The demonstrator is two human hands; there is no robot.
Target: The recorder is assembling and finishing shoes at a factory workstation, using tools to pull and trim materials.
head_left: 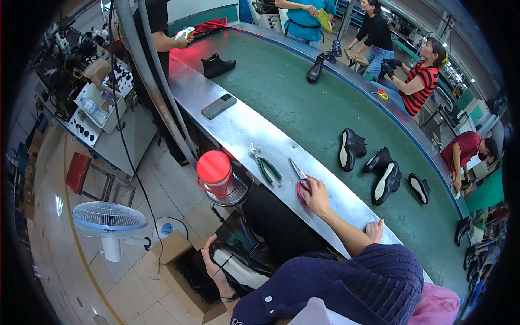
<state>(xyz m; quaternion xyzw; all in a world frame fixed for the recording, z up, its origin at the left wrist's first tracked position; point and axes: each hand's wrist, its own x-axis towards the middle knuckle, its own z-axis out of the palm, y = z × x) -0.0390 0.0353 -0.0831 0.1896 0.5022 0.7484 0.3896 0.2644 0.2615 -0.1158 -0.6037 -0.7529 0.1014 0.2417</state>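
Metal ledge [244,130]: right hand [316,197] pinching red-handled scissors [300,175], left hand [214,268] clasping black, pale-soled shoe [241,266].

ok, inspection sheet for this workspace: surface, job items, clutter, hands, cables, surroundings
Surface: metal ledge beside a green belt
Job items: black shoe with white sole; red-handled scissors on the ledge
Clutter: phone and green-handled pliers, also on the ledge
Hands: left hand holds the shoe; right hand at the scissors' handles, grip unclear
Cables: black cable hanging near the fan
Surroundings: more shoes on the belt; red bucket; co-workers
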